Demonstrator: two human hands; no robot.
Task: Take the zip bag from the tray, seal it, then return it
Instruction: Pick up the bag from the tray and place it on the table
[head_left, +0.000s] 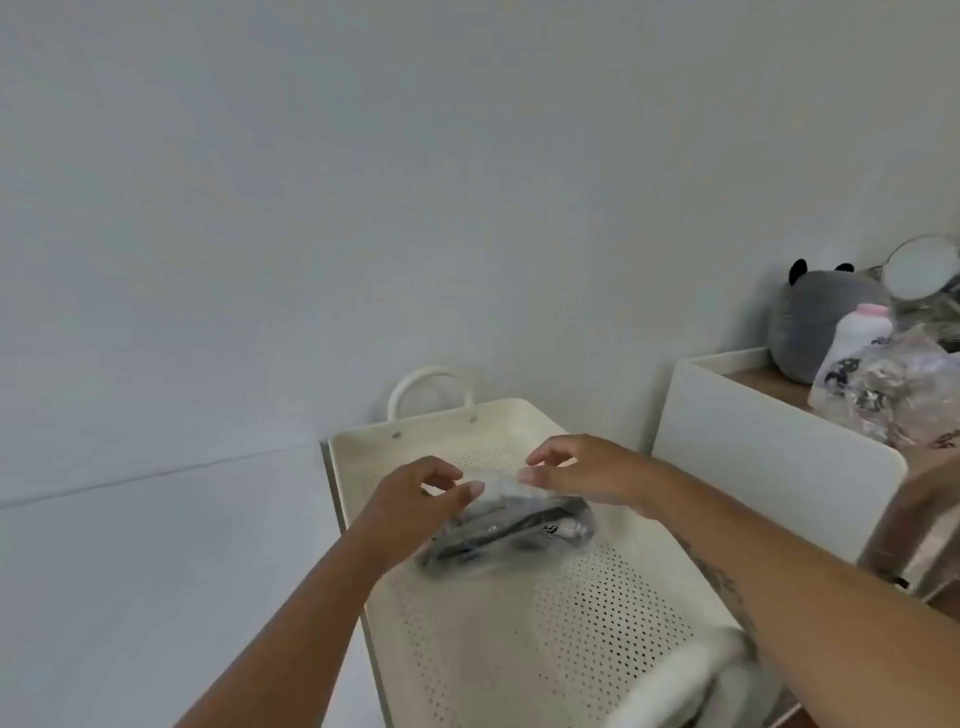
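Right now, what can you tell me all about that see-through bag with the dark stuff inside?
The zip bag is clear, crinkly plastic, stuffed with something dark, black and grey; I cannot tell what it is. It lies on its side on the holey floor of the cream tray, near the far end. Its top edge looks pale and points away. The left hand pinches that edge at one end and the right hand at the other. I cannot tell whether the zip is closed.

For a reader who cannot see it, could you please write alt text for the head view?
Two hands, left and right, pinch the top edge of a clear zip bag with dark contents, over a cream perforated tray. A plush toy and a bottle sit on a shelf at right.
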